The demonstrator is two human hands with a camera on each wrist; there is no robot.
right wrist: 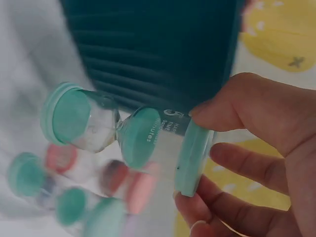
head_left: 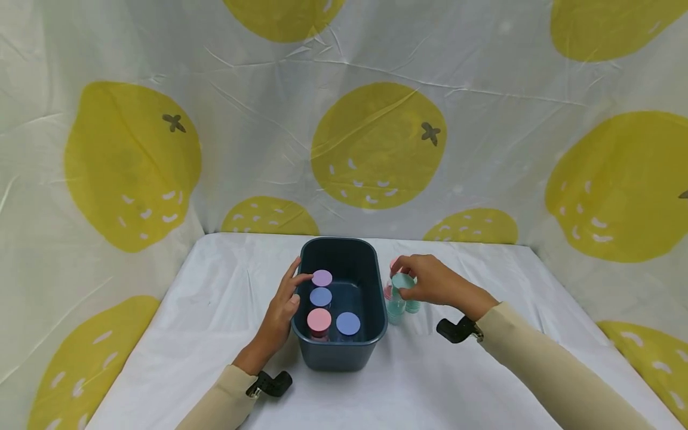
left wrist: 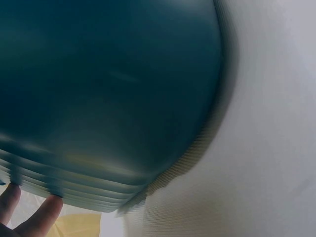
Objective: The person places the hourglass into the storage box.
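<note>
My right hand [head_left: 432, 280] pinches a sand timer [right wrist: 140, 138] by one of its mint-green end caps. This timer has clear glass bulbs with mint sand inside and is just right of the dark blue bin [head_left: 338, 358]. At the bin's left side is my left hand [head_left: 276, 316], its fingers stretched out and fingertips [left wrist: 42, 217] touching near the rim. Inside the bin stand several timers: one with a purple cap [head_left: 322, 278] near my left index finger, a blue-capped one [head_left: 321, 297], a pink-capped one [head_left: 319, 321] and another blue-capped one [head_left: 348, 323].
Beside the held timer, more timers stand on the white-covered table [head_left: 462, 382], including a mint one [head_left: 412, 307] and a pink one [right wrist: 140, 192], partly behind my right hand. A lemon-print curtain [head_left: 258, 131] hangs behind and around the table.
</note>
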